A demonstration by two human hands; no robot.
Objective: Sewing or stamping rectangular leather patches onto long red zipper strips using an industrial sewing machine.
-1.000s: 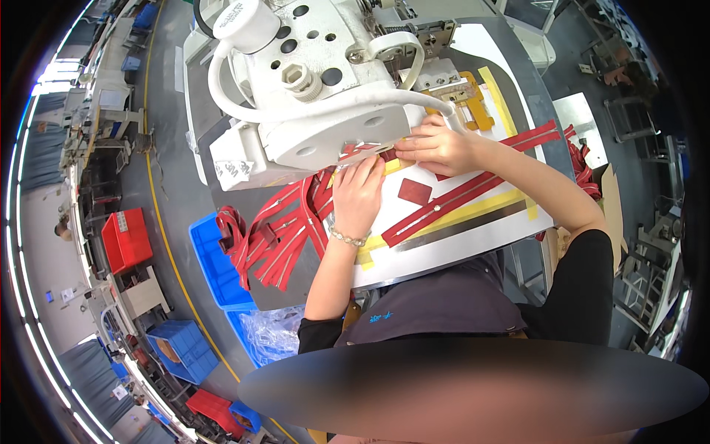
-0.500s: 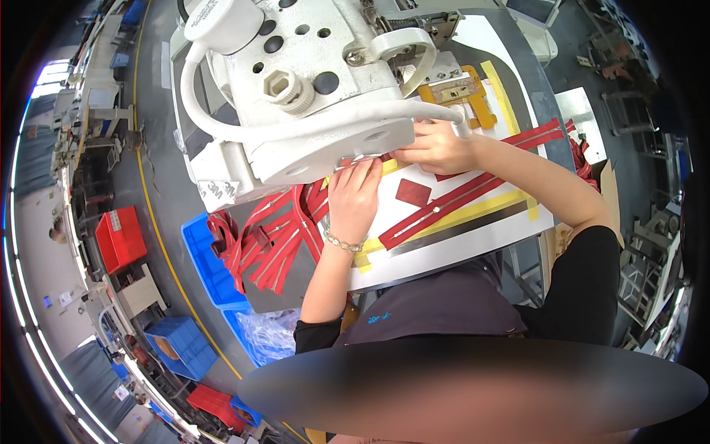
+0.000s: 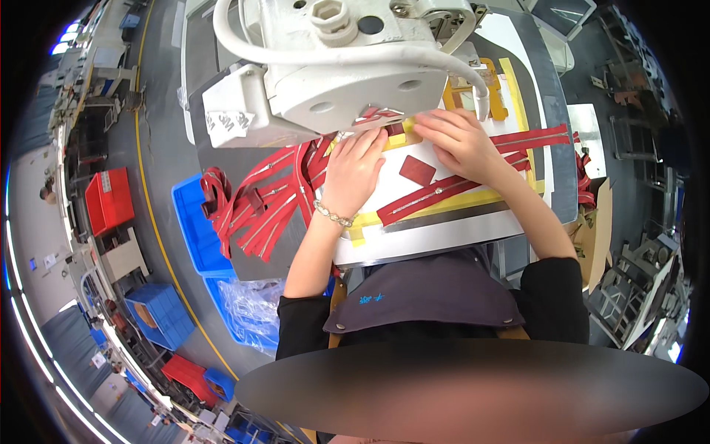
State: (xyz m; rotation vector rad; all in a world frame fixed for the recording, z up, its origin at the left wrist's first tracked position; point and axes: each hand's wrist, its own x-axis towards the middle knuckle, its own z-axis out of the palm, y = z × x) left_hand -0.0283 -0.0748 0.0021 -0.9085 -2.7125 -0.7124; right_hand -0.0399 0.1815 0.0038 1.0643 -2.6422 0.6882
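A small dark red piece (image 3: 395, 130) is lying between both hands' fingertips, just in front of the white sewing machine head (image 3: 355, 92), well in from the table's (image 3: 414, 247) near edge. The left hand (image 3: 355, 169) is resting nearly flat, fingers straight; the right hand (image 3: 460, 144) is curving its fingers toward yellow tape (image 3: 397, 140). Whether either is gripping the piece, I cannot tell. Uneven pressure could be skewing it, and fingertips lying this close could be risking a pinch if the machine runs. A red zip strip (image 3: 529, 138), running toward the right edge, could be snagging on the right forearm; a loose zip bundle (image 3: 277, 192) near the left edge could be sliding off if knocked. The machine head is hiding the needle, and the frame is cutting off its top.
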